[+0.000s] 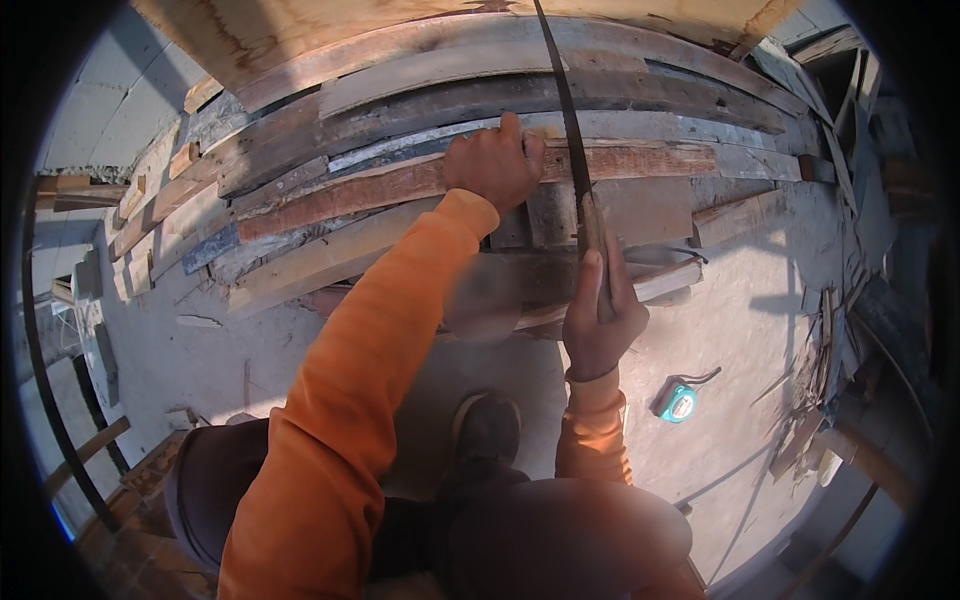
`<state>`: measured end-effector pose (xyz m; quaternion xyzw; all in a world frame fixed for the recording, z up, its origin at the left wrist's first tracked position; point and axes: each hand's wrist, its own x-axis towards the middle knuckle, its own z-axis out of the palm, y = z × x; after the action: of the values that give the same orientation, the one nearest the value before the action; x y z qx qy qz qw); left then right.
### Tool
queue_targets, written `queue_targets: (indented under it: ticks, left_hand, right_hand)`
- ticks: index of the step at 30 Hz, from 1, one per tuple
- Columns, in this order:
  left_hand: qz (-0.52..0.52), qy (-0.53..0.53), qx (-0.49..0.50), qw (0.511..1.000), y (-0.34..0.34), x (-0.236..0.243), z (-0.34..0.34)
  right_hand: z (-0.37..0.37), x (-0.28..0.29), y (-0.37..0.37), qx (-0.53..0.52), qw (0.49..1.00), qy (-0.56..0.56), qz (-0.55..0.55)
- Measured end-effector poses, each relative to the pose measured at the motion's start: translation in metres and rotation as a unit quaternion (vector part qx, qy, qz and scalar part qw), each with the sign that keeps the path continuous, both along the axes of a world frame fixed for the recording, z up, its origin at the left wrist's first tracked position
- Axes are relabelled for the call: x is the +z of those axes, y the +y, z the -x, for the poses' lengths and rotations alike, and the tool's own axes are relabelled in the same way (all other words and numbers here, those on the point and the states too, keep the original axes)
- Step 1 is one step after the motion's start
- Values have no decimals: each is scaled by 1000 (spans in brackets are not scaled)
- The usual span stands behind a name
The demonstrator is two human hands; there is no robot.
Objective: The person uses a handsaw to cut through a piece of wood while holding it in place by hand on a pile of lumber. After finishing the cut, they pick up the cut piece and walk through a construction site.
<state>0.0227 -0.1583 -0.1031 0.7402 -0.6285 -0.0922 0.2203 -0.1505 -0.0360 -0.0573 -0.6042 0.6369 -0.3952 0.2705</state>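
My right hand [605, 318] is wrapped round the wooden handle of what looks like a handsaw [568, 105]. Its long dark blade tapers away from me across the stacked boards, seen nearly edge-on, so the teeth cannot be made out. To the left of the blade, my left hand [495, 163] grips a rough reddish-brown plank [345, 195] that lies crosswise on the pile. The plank runs out on both sides of that hand and passes beneath the blade. Whether the blade touches the wood is hard to tell.
Several old boards [430, 115] lie side by side behind the plank. A plywood sheet [330, 35] stands at the far edge. On the concrete floor to my right is a teal tape measure [680, 402]. Scrap wood [825, 345] leans further right; my shoe [487, 428] is below the pile.
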Motion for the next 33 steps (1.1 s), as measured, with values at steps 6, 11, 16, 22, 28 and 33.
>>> queue_targets:
  ticks: [6, 11, 16, 22, 28, 33]
  left_hand:
    - [-53, -7, 12, 999, -7, 7, -8]
    - [-24, -7, 11, 1000, -5, 0, -6]
    - [-60, 17, 12, 998, -3, 5, -11]
    - [-64, 4, -1, 998, -5, 7, -9]
    - [-57, 7, 1, 998, -5, 10, -3]
    - [-72, 10, 8, 997, -9, 12, -13]
  right_hand:
    - [57, -6, 141, 17, 998, 63, 11]
    - [14, -18, 36, -3, 999, 16, 44]
    - [11, -10, 39, 2, 1000, 4, 5]
    - [55, -3, 133, 11, 1000, 24, -5]
    - [1, -10, -7, 7, 999, 3, 51]
    - [50, -1, 131, 23, 997, 64, 26]
